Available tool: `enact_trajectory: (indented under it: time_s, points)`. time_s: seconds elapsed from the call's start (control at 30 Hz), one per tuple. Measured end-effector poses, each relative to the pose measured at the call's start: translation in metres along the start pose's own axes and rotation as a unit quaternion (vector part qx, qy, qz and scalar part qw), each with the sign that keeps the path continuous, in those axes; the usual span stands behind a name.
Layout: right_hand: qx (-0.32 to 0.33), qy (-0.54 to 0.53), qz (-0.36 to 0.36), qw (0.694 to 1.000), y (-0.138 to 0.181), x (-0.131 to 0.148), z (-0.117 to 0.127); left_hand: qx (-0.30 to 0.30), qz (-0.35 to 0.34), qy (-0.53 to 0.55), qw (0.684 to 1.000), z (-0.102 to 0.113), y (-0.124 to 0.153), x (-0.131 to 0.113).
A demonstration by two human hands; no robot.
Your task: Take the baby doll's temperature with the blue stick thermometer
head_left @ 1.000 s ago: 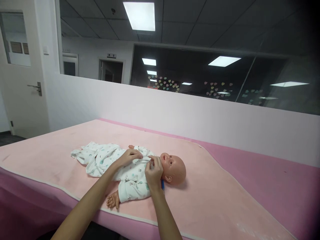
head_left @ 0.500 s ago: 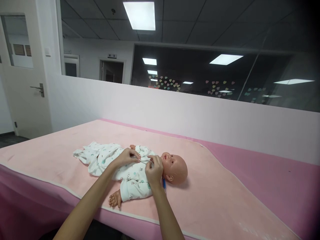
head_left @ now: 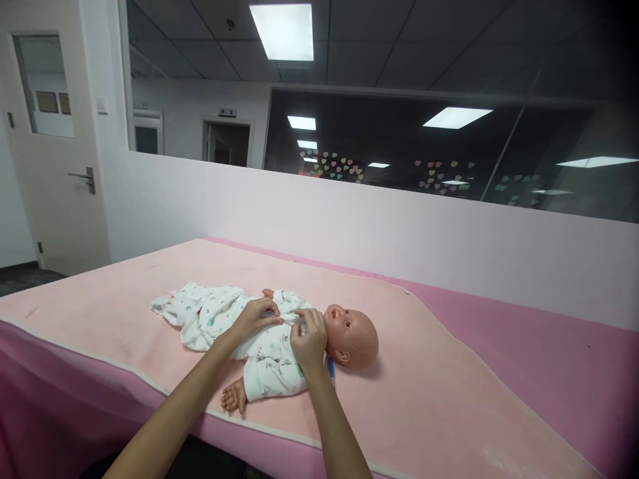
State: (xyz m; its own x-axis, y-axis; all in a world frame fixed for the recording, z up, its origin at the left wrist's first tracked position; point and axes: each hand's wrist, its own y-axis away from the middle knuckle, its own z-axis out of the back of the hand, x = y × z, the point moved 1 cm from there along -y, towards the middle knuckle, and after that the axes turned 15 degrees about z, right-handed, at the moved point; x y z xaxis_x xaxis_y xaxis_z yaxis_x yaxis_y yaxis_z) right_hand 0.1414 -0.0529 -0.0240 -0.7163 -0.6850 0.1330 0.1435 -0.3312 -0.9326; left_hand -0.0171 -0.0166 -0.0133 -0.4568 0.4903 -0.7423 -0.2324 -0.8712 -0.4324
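A baby doll (head_left: pixel 360 339) lies on its back, head to the right, dressed in a white printed romper (head_left: pixel 269 351). My left hand (head_left: pixel 255 318) pinches the romper's front at the chest between thumb and fingertips. Just to the right, near the doll's neck, my right hand (head_left: pixel 309 338) is closed with its fingertips on the same fabric edge. What exactly lies between the fingers is too small to make out, but the cloth looks gathered there. The doll's near hand (head_left: pixel 234 396) sticks out of its sleeve, and the romper's leg part lies flat and loose to the left.
A pale pink mat (head_left: pixel 439 399) with white edging covers the table over a darker pink cloth (head_left: pixel 529 326). Something small and blue (head_left: pixel 331 370) shows beside the doll's neck. Behind runs a white low wall (head_left: pixel 399 233) with glass above; a door (head_left: pixel 54 173) stands at left.
The whole view has shifted slightly, so everything sits a little further right. My hands stay at the romper's front, with the left fingers moved only slightly.
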Motion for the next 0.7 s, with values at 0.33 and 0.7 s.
enact_trajectory:
  time_s: [0.33,0.7]
  points:
    - [0.102,0.005,0.045,0.994,-0.003,0.005,-0.001,0.031,-0.015,-0.01,0.999,0.004,0.009,-0.015]
    - [0.093,0.037,0.052,0.994,-0.004,0.008,0.0,0.003,-0.006,-0.028,1.0,0.003,0.009,-0.014]
